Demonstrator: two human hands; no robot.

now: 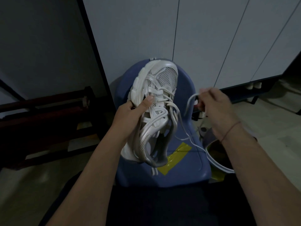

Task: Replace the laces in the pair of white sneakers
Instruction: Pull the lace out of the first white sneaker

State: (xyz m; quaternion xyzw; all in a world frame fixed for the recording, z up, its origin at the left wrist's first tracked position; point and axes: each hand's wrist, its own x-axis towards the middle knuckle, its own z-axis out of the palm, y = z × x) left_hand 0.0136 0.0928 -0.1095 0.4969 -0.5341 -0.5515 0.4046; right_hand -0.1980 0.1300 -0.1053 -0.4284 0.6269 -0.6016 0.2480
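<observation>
A white chunky sneaker [156, 101] is held above a blue plastic chair [184, 163], toe pointing away from me. My left hand [130, 116] grips its left side, thumb pressed on the upper beside the eyelets. A white lace [189, 101] runs from the eyelets out to the right, where my right hand [216, 108] pinches its end, raised a little above the seat. Another loose stretch of lace [185, 134] hangs down over the chair. A second sneaker [218, 157] shows only as a white rim at the chair's right, partly hidden under my right forearm.
Yellow tape [177, 156] is stuck on the chair seat. White cabinet doors [211, 38] stand behind the chair. Dark wooden furniture [48, 115] fills the left. Small objects [199, 111] lie on the pale floor by the chair's right side.
</observation>
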